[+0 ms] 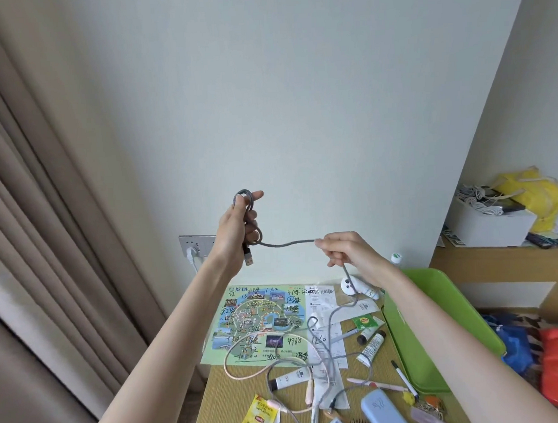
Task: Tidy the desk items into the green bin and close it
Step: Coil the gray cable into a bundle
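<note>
Grey braided charging cable (285, 243) runs between both raised hands. The left hand (237, 231) is closed around several coiled loops of it, the orange-tipped USB plug (248, 260) dangling below the palm. The right hand (345, 250) pinches the cable's free run between thumb and fingers (the rest trails down to the wooden desk (224, 400)). The bright green plastic bin (433, 329) sits at the desk's right edge, apparently open, though an arm hides part of it.
</note>
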A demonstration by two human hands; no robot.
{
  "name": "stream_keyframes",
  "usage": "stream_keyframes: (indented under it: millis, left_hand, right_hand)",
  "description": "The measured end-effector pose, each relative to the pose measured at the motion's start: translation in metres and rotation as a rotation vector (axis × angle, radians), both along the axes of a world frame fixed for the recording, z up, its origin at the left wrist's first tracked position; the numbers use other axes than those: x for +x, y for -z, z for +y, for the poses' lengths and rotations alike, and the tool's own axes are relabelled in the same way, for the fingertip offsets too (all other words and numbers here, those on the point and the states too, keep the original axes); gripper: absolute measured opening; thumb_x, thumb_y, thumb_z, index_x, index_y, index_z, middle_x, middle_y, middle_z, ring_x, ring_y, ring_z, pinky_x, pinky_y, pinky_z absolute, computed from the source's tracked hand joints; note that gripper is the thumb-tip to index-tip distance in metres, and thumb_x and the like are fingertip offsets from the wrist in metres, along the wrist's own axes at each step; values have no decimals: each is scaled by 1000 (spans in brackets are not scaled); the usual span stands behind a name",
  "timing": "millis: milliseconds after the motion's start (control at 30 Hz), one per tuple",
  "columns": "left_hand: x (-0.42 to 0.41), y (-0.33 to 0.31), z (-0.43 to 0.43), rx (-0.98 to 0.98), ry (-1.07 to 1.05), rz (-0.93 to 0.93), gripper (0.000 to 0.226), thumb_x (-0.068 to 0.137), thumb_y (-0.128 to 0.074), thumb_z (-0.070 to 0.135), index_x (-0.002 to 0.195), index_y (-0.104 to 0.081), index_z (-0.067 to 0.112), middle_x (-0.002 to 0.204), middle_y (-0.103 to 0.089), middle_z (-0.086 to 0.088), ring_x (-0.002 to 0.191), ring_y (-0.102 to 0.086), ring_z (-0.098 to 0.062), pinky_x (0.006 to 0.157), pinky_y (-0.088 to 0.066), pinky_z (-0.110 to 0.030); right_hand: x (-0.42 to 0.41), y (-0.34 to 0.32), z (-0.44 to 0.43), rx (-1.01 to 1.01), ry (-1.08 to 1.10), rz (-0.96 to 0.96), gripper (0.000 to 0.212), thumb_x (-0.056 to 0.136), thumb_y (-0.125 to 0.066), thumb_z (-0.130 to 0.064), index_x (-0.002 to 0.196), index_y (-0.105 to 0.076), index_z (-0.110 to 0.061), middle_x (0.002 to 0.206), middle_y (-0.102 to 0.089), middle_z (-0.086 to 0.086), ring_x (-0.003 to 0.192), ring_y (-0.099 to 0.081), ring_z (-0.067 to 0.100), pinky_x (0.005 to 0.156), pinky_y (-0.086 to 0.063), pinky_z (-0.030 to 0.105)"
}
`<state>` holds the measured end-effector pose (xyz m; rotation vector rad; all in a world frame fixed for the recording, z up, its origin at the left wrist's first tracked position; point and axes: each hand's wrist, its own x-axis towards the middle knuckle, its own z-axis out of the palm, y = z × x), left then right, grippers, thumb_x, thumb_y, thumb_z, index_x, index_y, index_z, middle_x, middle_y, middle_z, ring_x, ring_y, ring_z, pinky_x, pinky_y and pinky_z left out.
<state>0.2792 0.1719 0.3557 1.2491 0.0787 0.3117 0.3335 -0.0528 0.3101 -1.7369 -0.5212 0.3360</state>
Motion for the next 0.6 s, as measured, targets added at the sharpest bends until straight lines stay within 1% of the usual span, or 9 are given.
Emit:
stream_keyframes:
  millis: [33, 100, 200, 267, 367, 433, 533, 567, 600]
  left_hand:
    - [0, 1, 4, 30, -28, -4, 38, 105, -34, 34, 117, -64, 15, 66, -36, 6, 46, -19, -6, 39, -24, -15]
    - [0, 3, 8, 150, -92, 2, 36, 105, -34, 32, 114, -64, 15, 73, -40, 4, 47, -24, -6, 40, -24, -16]
    - [1, 10, 7, 395, -152, 51, 36, 104, -35, 28, 113, -63, 7, 78, -49, 6, 55, -34, -7, 47, -28, -20]
    - [2, 14, 1, 539, -137, 95, 36, 103, -38, 28, 114, -61, 4, 82, -51, 3, 59, -38, -8, 53, -30, -24]
    - [-2, 17, -12, 684, -29, 140, 34, 103, -39, 33, 114, -62, 10, 85, -54, 2, 58, -42, -5, 52, -31, -21]
    - [-8, 17, -21, 701, 101, 180, 40, 103, -35, 41, 111, -64, 15, 85, -54, 4, 53, -42, 0, 52, -30, -19]
    - [-14, 14, -32, 621, 302, 246, 57, 100, -27, 55, 107, -69, 17, 78, -54, 8, 54, -32, -5, 51, -26, -21]
    - [-16, 14, -34, 606, 345, 250, 57, 100, -30, 55, 107, -70, 15, 76, -53, 9, 55, -30, -6, 50, -24, -20]
    - [-17, 14, -36, 608, 379, 243, 52, 100, -36, 52, 107, -70, 13, 75, -52, 9, 55, -29, -7, 49, -23, -20]
  right_hand:
    - [1, -2, -3, 34, -20, 24, 28, 89, -65, -24, 65, -58, -13, 54, -32, -2, 50, -33, 13, 69, -47, 30]
    - [1, -7, -5, 78, -72, 32, 22, 92, -60, -17, 72, -63, -10, 54, -32, -3, 48, -30, 12, 62, -42, 29]
    - [-4, -23, -4, 11, -160, -66, 22, 96, -54, -17, 82, -68, -8, 56, -31, -2, 47, -28, 9, 50, -36, 22]
    - [-9, -35, 1, -57, -194, -138, 23, 97, -53, -18, 85, -69, -6, 55, -31, -1, 47, -28, 8, 46, -31, 20]
    - [-13, -51, 11, -157, -195, -224, 24, 98, -52, -17, 86, -67, -2, 53, -29, -2, 47, -25, 8, 43, -22, 18]
    - [-12, -57, 15, -222, -183, -275, 25, 98, -52, -16, 85, -66, 0, 51, -29, -5, 46, -24, 8, 42, -20, 17]
    - [-8, -61, 16, -283, -133, -328, 25, 98, -54, -16, 84, -67, 0, 47, -33, -9, 43, -27, 6, 42, -22, 14]
    - [-6, -61, 15, -287, -108, -332, 25, 98, -54, -17, 84, -67, 0, 47, -35, -8, 42, -27, 6, 42, -23, 14]
    - [-5, -61, 14, -281, -81, -333, 25, 98, -54, -17, 84, -66, 0, 47, -36, -7, 43, -28, 7, 42, -23, 15]
